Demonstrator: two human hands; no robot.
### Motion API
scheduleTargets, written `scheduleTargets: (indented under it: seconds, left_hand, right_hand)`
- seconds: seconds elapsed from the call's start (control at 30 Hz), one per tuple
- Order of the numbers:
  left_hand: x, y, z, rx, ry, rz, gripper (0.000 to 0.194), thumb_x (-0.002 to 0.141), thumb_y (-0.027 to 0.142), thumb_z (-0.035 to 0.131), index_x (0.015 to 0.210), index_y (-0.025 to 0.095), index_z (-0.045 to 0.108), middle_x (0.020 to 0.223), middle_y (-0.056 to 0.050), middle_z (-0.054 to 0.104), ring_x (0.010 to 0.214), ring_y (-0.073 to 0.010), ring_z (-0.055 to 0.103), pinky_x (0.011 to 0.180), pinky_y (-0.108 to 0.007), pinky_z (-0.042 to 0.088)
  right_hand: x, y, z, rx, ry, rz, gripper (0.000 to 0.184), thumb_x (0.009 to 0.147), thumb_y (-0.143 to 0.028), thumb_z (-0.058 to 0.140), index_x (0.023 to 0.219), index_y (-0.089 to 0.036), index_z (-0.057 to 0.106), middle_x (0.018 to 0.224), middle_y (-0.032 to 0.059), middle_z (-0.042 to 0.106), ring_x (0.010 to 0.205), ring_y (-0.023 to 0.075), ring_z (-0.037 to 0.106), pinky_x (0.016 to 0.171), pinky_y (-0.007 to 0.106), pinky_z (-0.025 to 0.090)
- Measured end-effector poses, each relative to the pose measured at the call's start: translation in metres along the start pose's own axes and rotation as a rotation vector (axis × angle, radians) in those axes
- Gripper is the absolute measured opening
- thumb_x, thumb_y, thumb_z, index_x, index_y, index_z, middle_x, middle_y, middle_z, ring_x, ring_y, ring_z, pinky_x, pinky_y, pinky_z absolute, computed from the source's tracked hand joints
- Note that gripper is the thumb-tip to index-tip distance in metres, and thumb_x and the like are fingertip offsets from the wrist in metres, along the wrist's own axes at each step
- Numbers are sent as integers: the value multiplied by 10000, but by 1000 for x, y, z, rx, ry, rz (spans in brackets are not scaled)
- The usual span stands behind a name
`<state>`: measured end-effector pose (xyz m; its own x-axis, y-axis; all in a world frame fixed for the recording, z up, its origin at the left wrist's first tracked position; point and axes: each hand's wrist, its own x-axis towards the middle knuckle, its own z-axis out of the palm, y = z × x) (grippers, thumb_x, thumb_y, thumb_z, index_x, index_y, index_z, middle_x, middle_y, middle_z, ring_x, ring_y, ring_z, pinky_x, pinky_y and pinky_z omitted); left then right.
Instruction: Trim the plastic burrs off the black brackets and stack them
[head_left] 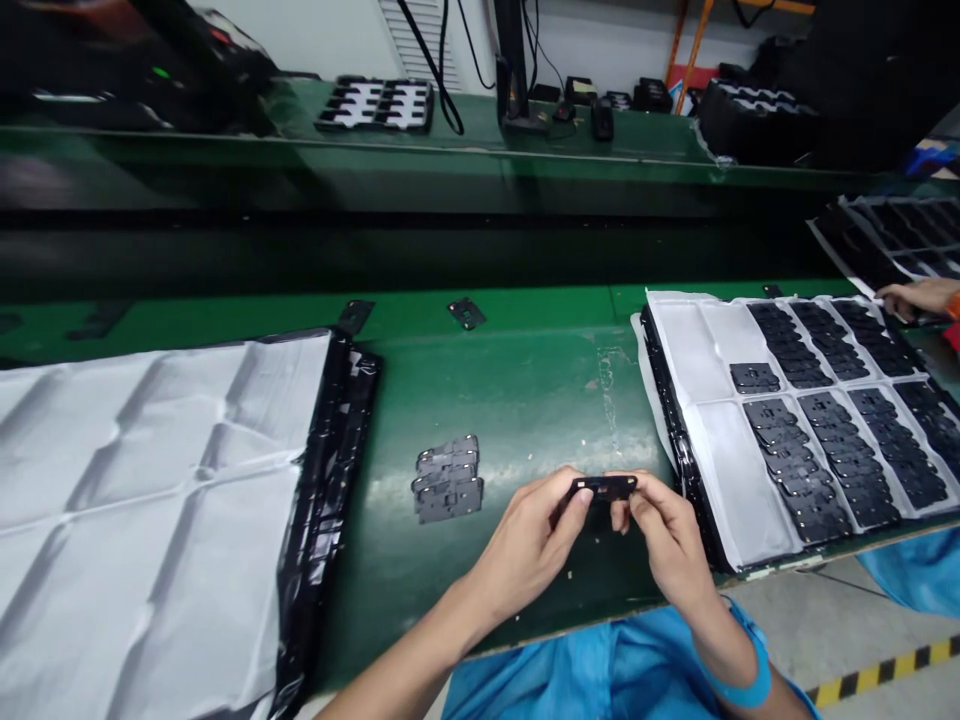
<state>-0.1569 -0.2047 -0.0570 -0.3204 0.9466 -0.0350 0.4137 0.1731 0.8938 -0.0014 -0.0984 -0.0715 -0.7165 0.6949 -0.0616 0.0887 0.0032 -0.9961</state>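
A small flat black plastic part (pixel 604 488) with gold-coloured spots is held between my two hands, above the green work surface near its front edge. My left hand (pixel 541 522) pinches its left end between thumb and fingers. At the other end, my right hand (pixel 666 530) grips it the same way, with a blue band on that wrist. Left of my hands lies a small overlapping pile of similar black parts (pixel 448 480). To the right is a white-lined tray (pixel 712 450) with rows of such parts in its compartments.
A stack of black trays covered with a white sheet (pixel 150 480) stands at left. Loose parts (pixel 466 313) lie on the far green strip. Behind is a raised shelf (pixel 480 125) with a scanner (pixel 601 118). Another person's hand (pixel 919 297) is at the right edge.
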Motion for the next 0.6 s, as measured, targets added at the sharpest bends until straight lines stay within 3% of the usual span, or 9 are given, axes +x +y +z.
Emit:
scheduleTargets:
  seconds: [0.2,0.37,0.6]
  left_hand:
    - [-2,6,-1,-62,-30,-21,361,1093,362,346,855,214,574,838,-32,630,765,-191,588,749,-310,459]
    - [-2,2,4,-155,41,-104,429,1094,445,286,755,238,447,680,10,507,641,-180,507,619,-296,401]
    - [1,-10,14,-250,155,-185,388,1071,459,307,759,246,395,669,55,361,591,-149,400,574,-272,335]
  right_hand:
    - [2,-1,4,-34,57,1,296,1082,-380,504,1010,-187,717,703,-18,586,645,159,573,646,268,465]
    - [2,-5,11,-96,54,-46,319,1093,-328,481,862,-201,660,723,-14,565,666,159,553,663,267,446]
    - [-2,-8,15,-171,1,-149,255,1093,-240,450,942,-204,652,844,16,586,736,174,575,705,283,458]
